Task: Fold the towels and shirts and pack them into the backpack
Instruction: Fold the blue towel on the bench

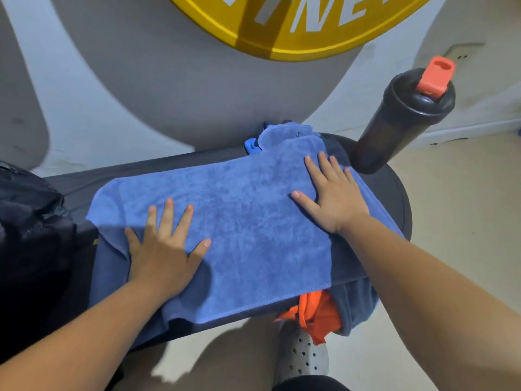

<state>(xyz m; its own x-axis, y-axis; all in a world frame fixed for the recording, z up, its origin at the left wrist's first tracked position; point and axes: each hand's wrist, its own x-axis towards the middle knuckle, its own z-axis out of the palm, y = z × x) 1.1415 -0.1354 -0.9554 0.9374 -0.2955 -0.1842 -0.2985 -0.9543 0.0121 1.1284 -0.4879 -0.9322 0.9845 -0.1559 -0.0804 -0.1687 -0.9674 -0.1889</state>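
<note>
A blue towel [248,221] lies spread across a dark padded bench [394,193]. My left hand [163,249] presses flat on its near left part, fingers spread. My right hand [332,196] presses flat on its right part, fingers straight. An orange shirt [315,314] hangs off the bench's front edge beneath the towel, next to a dark blue cloth [355,306]. A brighter blue cloth [252,146] peeks out behind the towel. The black backpack [28,221] sits at the left end of the bench, partly cut off by the frame.
A dark shaker bottle [400,122] with an orange flip cap stands at the bench's right end, close to my right hand. Behind the bench is a grey and white wall with a yellow sign [296,26]. My foot in a grey clog [303,356] stands on the light floor.
</note>
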